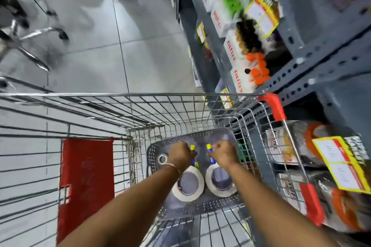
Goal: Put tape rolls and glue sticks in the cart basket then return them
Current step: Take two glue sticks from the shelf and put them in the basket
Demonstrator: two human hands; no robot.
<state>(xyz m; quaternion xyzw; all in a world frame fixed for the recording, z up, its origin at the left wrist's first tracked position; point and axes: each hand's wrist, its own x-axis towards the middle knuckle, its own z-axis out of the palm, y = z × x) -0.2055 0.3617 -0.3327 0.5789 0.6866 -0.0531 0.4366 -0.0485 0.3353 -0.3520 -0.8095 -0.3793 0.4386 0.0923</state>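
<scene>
- Head cam view: we're looking straight down into a wire shopping cart (180, 106), both our arms reaching into it.
- Sitting in the cart is a grey perforated basket (200, 205), and that's where all the task stuff is.
- Our left hand (179, 155) is curled shut around a glue stick (192, 147); its yellow and blue tip pokes out at the hand's 2 o'clock.
- Our right hand (223, 153) is closed the same way on a second glue stick (209, 147), tip showing at its 10 o'clock. More blue shows just below the hand, pretty blurry, so we can't say whether it's the same stick.
- Two big white tape rolls lie flat side by side toward the basket's 6 o'clock: left roll (188, 185) under our left wrist, right roll (220, 183) under our right wrist, nearly touching each other.
- A small tape roll (162, 159) sits at the basket's 9 o'clock, just beside our left hand.
- Red child-seat flap (87, 168) hangs at 9 o'clock of the basket.
- Grey metal shelving (321, 62) with boxed goods and yellow price tags runs along 3 o'clock, right next to the cart.
</scene>
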